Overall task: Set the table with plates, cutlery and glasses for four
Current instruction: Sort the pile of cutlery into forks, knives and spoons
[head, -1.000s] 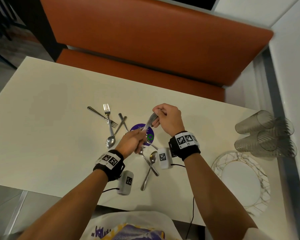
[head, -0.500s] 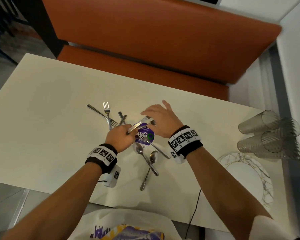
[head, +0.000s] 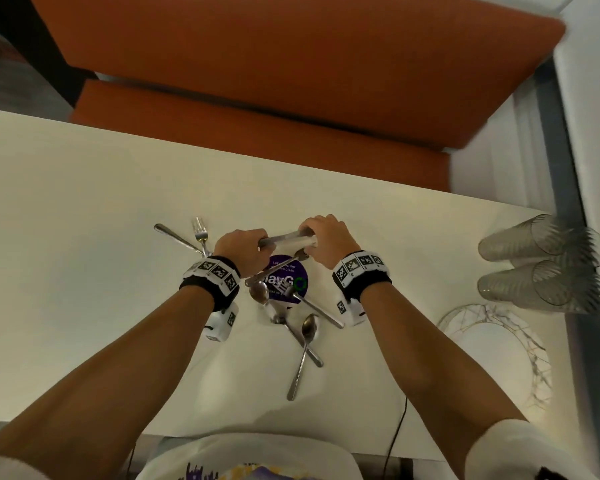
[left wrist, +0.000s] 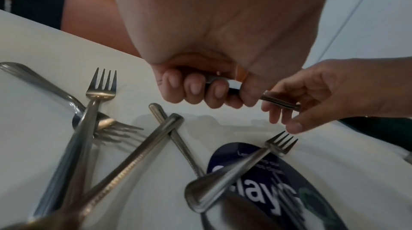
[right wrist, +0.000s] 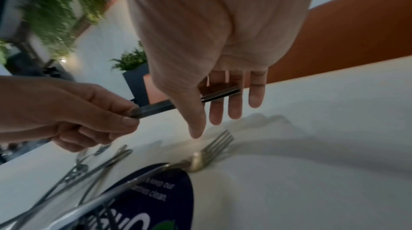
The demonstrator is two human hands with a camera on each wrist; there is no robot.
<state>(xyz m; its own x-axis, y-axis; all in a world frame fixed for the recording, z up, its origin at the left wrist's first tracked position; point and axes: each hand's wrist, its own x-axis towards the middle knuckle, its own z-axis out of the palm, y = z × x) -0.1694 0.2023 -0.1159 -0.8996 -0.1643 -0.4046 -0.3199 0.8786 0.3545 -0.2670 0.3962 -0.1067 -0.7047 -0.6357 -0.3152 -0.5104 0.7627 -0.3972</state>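
Note:
My left hand [head: 243,247] grips one end of a bundle of flat cutlery pieces [head: 284,239], held level just above the table. The fingers curl round the bundle [left wrist: 278,102] in the left wrist view. My right hand [head: 326,237] is at the other end, its fingers [right wrist: 234,108] nearly straight and touching the bundle [right wrist: 156,108]. Beneath both hands a fork [head: 278,268] lies across a round purple sticker [head: 284,282]. Two spoons [head: 303,344] cross nearer to me. More forks and handles [head: 200,233] lie left of my left hand.
Stacked white plates with gold veining [head: 492,358] sit at the right near the table edge. Several clear glasses [head: 541,265] lie on their sides beyond them. An orange bench [head: 291,81] runs along the far side of the cream table [head: 84,254].
My right hand, spread flat half a second ago, has come back onto the bundle's end. The bundle has turned from slanting to level, and both hands have shifted slightly away from me.

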